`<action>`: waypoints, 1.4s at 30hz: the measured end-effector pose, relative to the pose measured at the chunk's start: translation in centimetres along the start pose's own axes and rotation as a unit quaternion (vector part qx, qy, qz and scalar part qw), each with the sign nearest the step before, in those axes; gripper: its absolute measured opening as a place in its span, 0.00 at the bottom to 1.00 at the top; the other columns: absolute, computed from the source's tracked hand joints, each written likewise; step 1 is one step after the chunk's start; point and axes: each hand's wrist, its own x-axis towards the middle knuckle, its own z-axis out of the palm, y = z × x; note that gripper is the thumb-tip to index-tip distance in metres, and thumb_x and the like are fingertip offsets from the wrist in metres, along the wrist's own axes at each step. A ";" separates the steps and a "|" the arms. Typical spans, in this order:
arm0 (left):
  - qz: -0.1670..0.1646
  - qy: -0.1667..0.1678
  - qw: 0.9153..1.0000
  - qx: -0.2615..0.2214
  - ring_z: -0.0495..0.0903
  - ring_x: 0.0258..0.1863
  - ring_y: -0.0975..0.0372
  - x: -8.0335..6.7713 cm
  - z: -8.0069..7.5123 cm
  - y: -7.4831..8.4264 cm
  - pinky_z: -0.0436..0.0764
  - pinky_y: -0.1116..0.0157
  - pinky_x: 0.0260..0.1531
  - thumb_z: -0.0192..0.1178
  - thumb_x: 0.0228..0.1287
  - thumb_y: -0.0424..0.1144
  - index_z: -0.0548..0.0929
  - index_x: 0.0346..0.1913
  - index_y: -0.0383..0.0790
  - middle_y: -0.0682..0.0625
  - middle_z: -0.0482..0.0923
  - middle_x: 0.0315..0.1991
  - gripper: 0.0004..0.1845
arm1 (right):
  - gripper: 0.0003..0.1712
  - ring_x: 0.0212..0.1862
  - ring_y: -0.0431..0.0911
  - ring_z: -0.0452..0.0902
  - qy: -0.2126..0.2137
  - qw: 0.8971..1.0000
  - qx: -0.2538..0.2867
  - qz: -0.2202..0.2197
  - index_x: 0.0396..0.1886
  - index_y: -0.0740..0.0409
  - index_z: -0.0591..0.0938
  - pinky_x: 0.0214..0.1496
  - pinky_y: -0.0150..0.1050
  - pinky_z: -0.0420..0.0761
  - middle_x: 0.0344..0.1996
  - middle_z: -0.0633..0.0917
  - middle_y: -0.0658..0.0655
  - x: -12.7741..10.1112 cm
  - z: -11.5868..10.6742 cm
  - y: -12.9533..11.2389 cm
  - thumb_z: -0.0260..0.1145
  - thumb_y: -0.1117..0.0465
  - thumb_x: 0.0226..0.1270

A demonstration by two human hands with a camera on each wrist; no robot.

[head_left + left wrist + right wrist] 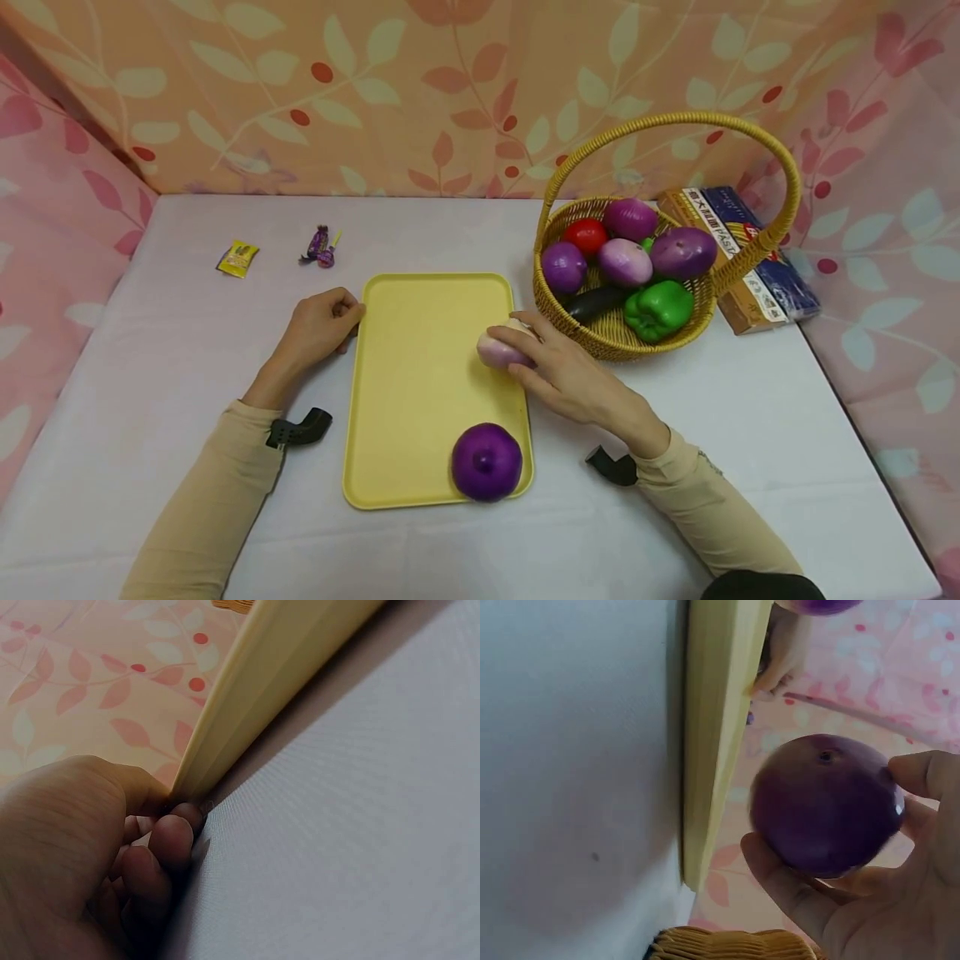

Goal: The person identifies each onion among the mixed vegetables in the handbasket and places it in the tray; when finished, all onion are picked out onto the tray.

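My right hand holds a round, onion-like vegetable, pale on top and purple below, over the right side of a yellow tray. The right wrist view shows the thumb and fingers around this glossy purple vegetable, which has a small dark spot. At the tray's left rim, my left hand pinches the edge. Its thumb meets the rim in the left wrist view, with curled fingers below. A dark purple round vegetable rests at the tray's near right corner.
A wicker basket with a tall handle holds a tomato, a green pepper, a dark eggplant and several purple vegetables. Behind it lies a pasta box. A yellow wrapped candy and purple-wrapped candies lie at the back left.
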 end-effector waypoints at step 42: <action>-0.010 0.003 1.000 0.001 0.75 0.12 0.61 0.1 0.0 0.1 0.72 0.66 0.16 0.52 0.73 0.48 0.80 0.37 0.40 0.49 0.79 0.19 0.15 | 0.32 0.68 0.49 0.71 -0.100 0.988 -0.032 -0.112 0.67 0.47 0.72 0.62 0.46 0.77 0.68 0.72 0.58 -0.3 -0.1 0.5 0.68 0.49 0.65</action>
